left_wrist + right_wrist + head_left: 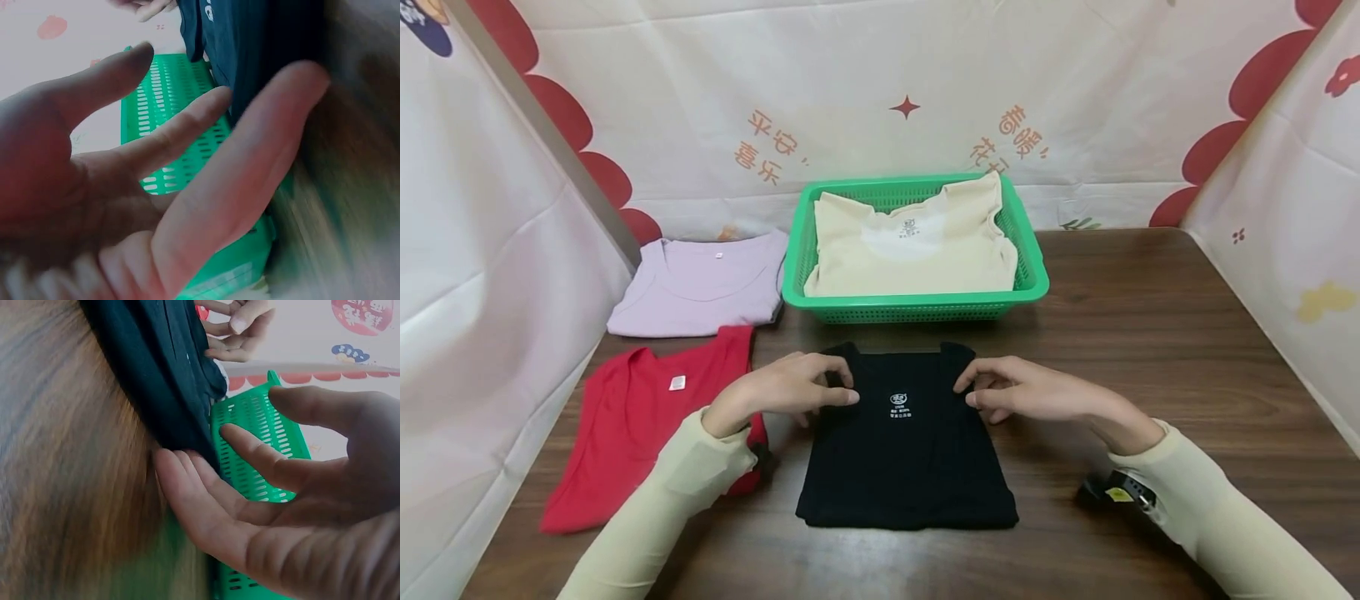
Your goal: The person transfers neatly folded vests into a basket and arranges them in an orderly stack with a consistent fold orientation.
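A folded black top (910, 467) with a white printed label at its neck lies flat on the table. At its upper left edge is my left hand (797, 385), thumb over the cloth. In the left wrist view the thumb and fingers of the left hand (125, 169) are spread, with nothing pinched between them. My right hand (1026, 387) is at the opposite edge, near the right shoulder of the top. The right wrist view shows fingertips of the right hand (294, 481) beside the folded edge, the thumb well apart from them.
Behind the black top stands a green basket (917, 310) holding a cream top (925, 258). To the left lie a red top (647, 425) and, farther back, a folded lilac top (700, 287). Printed white cloth (865, 92) hangs around the wooden table (1165, 350).
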### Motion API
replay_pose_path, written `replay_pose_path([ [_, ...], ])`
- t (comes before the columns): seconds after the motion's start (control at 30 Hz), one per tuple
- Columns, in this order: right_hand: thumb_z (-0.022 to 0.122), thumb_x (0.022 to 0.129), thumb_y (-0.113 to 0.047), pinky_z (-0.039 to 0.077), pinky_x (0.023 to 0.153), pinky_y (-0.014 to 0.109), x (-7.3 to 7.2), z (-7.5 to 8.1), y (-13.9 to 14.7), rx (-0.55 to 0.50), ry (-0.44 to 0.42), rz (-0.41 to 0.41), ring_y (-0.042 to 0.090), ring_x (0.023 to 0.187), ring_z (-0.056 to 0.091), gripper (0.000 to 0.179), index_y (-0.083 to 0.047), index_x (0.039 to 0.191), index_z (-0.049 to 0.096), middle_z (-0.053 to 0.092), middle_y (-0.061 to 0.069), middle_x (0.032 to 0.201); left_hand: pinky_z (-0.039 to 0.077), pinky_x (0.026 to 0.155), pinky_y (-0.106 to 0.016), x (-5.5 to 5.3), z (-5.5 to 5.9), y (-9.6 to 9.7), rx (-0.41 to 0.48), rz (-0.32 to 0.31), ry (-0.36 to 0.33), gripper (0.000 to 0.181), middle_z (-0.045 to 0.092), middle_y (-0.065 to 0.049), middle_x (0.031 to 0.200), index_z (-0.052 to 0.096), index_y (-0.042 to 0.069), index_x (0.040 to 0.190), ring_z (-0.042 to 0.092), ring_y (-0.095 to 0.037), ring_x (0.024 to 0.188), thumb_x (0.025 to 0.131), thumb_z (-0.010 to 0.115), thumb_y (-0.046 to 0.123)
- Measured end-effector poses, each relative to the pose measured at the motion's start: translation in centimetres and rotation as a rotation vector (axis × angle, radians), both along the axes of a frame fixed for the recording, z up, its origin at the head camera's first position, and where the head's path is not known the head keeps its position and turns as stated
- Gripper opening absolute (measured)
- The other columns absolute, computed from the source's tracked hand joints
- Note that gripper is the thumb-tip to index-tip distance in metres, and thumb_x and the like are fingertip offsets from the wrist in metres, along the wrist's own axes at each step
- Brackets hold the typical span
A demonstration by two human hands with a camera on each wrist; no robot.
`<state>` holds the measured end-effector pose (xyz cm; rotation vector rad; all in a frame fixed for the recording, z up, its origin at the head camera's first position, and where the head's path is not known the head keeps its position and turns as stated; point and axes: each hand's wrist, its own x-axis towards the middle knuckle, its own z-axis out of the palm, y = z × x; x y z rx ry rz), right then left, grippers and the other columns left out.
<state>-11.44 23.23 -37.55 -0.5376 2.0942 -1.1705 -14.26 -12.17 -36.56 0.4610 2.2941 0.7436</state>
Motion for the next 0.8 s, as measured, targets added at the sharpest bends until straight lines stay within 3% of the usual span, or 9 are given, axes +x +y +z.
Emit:
replay_pose_path([
  [0.13,0.057,0.106,-0.021,0.06,0.093,0.039,-0.1,-0.1,0.1,-0.048,-0.074,-0.012,0.029,0.113,0.064,0.037,0.005,0.133,0.059,0.058,0.023,0.132,0.06,0.07,-0.031,0.0,0.0,0.4,-0.019,-0.022,0.016,0.046,0.071,-0.005,0.085,0.069,0.01,0.126,0.073,-0.023,0.068,0.09,0.08,0.036],
  [0.27,0.059,0.104,-0.023,0.059,0.096,0.039,-0.1,-0.2,0.3,-0.047,-0.103,0.005,0.028,0.119,0.064,0.041,0.003,0.136,0.061,0.055,0.024,0.141,0.053,0.072,-0.029,0.0,0.0,0.8,-0.046,-0.044,0.101,0.056,0.067,-0.005,0.083,0.067,0.007,0.13,0.067,-0.02,0.072,0.084,0.085,0.033],
  [0.37,0.061,0.103,-0.023,0.059,0.095,0.037,-0.1,-0.2,0.4,-0.022,-0.068,0.001,0.027,0.117,0.067,0.043,0.004,0.136,0.062,0.055,0.026,0.144,0.049,0.071,-0.03,0.0,-0.1,1.0,-0.052,-0.036,0.158,0.058,0.066,-0.004,0.086,0.068,0.006,0.132,0.06,-0.018,0.081,0.084,0.085,0.033],
  [0.57,0.06,0.103,-0.018,0.06,0.088,0.034,-0.6,-0.3,0.3,0.013,0.041,-0.078,0.025,0.116,0.065,0.042,0.006,0.138,0.061,0.057,0.028,0.144,0.047,0.073,-0.03,0.1,-0.6,1.3,-0.007,-0.009,0.195,0.063,0.065,-0.009,0.093,0.062,0.003,0.138,0.057,-0.02,0.089,0.087,0.081,0.035],
  [0.7,0.06,0.104,-0.019,0.06,0.083,0.032,-0.8,-0.5,0.3,0.033,0.09,-0.116,0.02,0.106,0.067,0.044,0.004,0.141,0.058,0.063,0.025,0.137,0.049,0.083,-0.033,0.4,-0.9,1.4,0.02,0.01,0.186,0.07,0.058,-0.009,0.114,0.055,0.013,0.146,0.052,-0.02,0.106,0.087,0.081,0.039],
  [0.8,0.062,0.103,-0.018,0.06,0.081,0.031,-0.8,-0.7,0.3,0.034,0.112,-0.113,0.017,0.101,0.068,0.042,0.002,0.139,0.061,0.064,0.022,0.133,0.049,0.082,-0.034,0.3,-1.0,1.3,0.029,0.025,0.162,0.067,0.057,-0.009,0.115,0.054,0.021,0.146,0.052,-0.02,0.108,0.088,0.079,0.041],
])
